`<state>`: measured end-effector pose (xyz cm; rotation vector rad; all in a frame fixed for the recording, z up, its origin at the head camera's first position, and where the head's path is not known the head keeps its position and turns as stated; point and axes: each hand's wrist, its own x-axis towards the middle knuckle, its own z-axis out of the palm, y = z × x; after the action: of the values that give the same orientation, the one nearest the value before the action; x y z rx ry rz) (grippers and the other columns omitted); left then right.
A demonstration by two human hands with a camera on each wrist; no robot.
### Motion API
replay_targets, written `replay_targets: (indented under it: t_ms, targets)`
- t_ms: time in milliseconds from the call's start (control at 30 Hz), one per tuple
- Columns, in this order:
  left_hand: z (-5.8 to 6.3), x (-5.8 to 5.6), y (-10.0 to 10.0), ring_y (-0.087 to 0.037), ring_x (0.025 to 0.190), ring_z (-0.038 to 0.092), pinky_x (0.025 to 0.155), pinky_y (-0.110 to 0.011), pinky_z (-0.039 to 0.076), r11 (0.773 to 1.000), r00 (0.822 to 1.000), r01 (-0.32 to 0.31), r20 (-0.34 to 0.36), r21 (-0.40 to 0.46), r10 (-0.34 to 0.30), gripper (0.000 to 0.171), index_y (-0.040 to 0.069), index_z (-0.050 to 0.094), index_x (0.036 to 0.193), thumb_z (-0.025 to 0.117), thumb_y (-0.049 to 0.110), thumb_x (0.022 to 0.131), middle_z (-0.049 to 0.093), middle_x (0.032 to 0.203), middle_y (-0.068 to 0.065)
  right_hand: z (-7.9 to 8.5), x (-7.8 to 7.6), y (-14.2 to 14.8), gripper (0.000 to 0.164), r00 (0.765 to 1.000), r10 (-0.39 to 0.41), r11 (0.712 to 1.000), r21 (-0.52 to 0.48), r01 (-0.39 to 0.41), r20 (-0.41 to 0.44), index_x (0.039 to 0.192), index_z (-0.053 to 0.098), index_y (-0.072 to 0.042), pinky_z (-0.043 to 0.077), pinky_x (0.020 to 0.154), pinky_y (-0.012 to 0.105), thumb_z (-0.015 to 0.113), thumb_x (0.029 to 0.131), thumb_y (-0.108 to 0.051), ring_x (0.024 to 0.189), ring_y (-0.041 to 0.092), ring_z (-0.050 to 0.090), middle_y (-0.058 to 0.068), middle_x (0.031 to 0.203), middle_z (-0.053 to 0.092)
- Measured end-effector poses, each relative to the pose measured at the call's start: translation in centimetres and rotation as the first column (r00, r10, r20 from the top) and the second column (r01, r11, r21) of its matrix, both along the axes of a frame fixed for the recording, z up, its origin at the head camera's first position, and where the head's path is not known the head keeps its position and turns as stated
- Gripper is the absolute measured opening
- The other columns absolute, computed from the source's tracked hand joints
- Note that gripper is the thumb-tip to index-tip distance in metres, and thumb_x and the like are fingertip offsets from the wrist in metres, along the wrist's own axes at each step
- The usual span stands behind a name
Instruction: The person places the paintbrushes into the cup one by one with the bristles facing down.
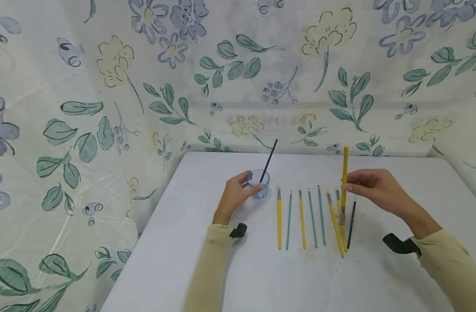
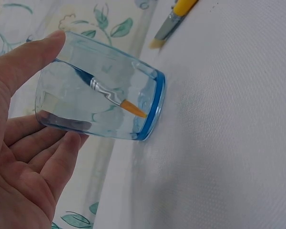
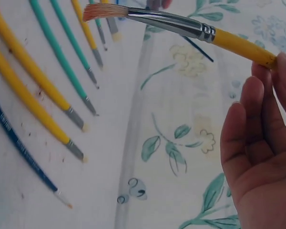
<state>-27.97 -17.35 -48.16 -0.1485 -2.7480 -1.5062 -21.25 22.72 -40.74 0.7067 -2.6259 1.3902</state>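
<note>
- Left hand (image 1: 236,193) grips the small clear blue glass (image 1: 258,183), thumb on one side, fingers curled round the other; centre of head view, on the white table (image 1: 230,277).
- Dark-handled brush (image 1: 269,160) stands tilted in the glass; left wrist view shows its orange bristle tip (image 2: 133,109) near the glass bottom.
- Right hand (image 1: 374,187) pinches a yellow flat brush (image 1: 344,182) at mid-handle, held upright, bristles down, right of centre in head view.
- Its tip sits at the right end of the brush row; can't tell if it touches the table.
- Right wrist view: metal ferrule and reddish bristles (image 3: 102,10) at the top edge, fingers (image 3: 257,119) curled lower right.
- Row of brushes (image 1: 312,216) lies flat on the table between the hands, yellow, teal and one dark blue (image 1: 351,225), roughly parallel.
- Floral cloth (image 1: 105,86) fills the background.
</note>
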Motion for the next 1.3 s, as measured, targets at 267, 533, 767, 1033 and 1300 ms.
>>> replay_targets:
  t_ms: [267, 533, 767, 1033, 1300]
  targets:
    - [0.0, -0.1, -0.1, -0.029, 0.141, 0.057, 0.119, -0.041, 0.050, 1.000, 1.000, 0.007, -0.020, 0.012, -0.007, 0.081, 0.009, 0.052, 0.152, 0.086, 0.038, 0.084, 0.058, 0.152, -0.013, 0.2, -1.3, -2.3, 0.024, 0.999, -0.053, 0.989, -0.135, 0.053, 0.003, 0.117, 0.072, 0.004, 0.058, 0.085, 0.007, 0.070, 0.099, -0.011, 0.091, -0.003, 0.071, -0.025, 0.099, 0.073]
    - [0.1, -0.1, -0.1, -0.030, 0.142, 0.057, 0.119, -0.041, 0.050, 1.000, 1.000, 0.007, -0.013, 0.012, -0.007, 0.082, 0.009, 0.051, 0.152, 0.086, 0.039, 0.085, 0.057, 0.153, -0.013, 0.2, -2.9, -4.9, 0.026, 0.998, -0.061, 0.963, -0.263, 0.053, -0.021, 0.118, 0.069, 0.009, 0.059, 0.085, 0.008, 0.068, 0.100, -0.010, 0.090, -0.003, 0.070, -0.027, 0.098, 0.071]
    - [0.3, -0.1, 0.1, -0.030, 0.142, 0.056, 0.119, -0.041, 0.049, 1.000, 1.000, 0.003, -0.004, 0.020, -0.003, 0.083, 0.010, 0.050, 0.153, 0.086, 0.039, 0.084, 0.056, 0.154, -0.013, -0.2, -4.0, -6.7, 0.029, 0.997, -0.076, 0.928, -0.368, 0.067, -0.010, 0.120, 0.068, 0.010, 0.060, 0.080, 0.010, 0.069, 0.099, -0.009, 0.086, 0.001, 0.069, -0.025, 0.099, 0.073]
    - [0.2, -0.1, 0.1, -0.030, 0.142, 0.056, 0.119, -0.041, 0.050, 1.000, 1.000, 0.002, -0.012, 0.014, -0.002, 0.082, 0.009, 0.051, 0.152, 0.086, 0.038, 0.084, 0.057, 0.154, -0.013, -0.5, -4.8, -8.9, 0.031, 0.993, -0.112, 0.873, -0.473, 0.119, 0.044, 0.122, 0.066, 0.010, 0.059, 0.076, 0.010, 0.069, 0.099, -0.011, 0.081, 0.001, 0.066, -0.023, 0.096, 0.073]
    - [0.1, -0.1, 0.1, -0.031, 0.142, 0.056, 0.119, -0.042, 0.050, 1.000, 1.000, -0.005, -0.007, 0.011, 0.005, 0.082, 0.010, 0.052, 0.152, 0.086, 0.039, 0.084, 0.057, 0.153, -0.013, -1.1, -5.9, -10.8, 0.023, 0.989, -0.132, 0.802, -0.579, 0.145, 0.065, 0.118, 0.072, 0.001, 0.058, 0.071, 0.011, 0.071, 0.098, -0.012, 0.078, 0.004, 0.064, -0.019, 0.094, 0.074]
